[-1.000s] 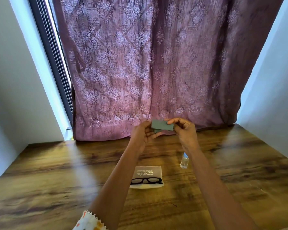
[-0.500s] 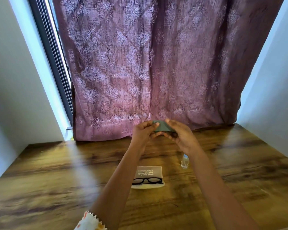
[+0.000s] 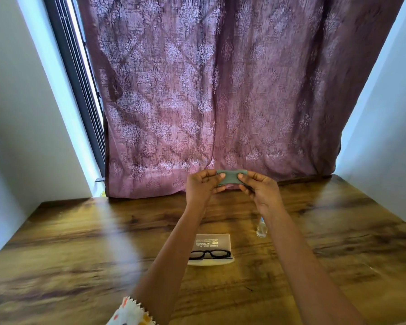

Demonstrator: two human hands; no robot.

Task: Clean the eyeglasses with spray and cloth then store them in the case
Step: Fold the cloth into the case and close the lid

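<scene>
Nearest on the wooden worktop, the black eyeglasses lie in the open case, with the spray bottle just beside it to the right. Farther out, raised before the curtain, the left hand and right hand pinch opposite ends of the folded grey-green cloth, fingers closed on it.

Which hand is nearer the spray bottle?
Right. The right hand is raised just beyond the spray bottle, whose top hides behind that wrist. The left hand is farther left. Both pinch the cloth.
</scene>
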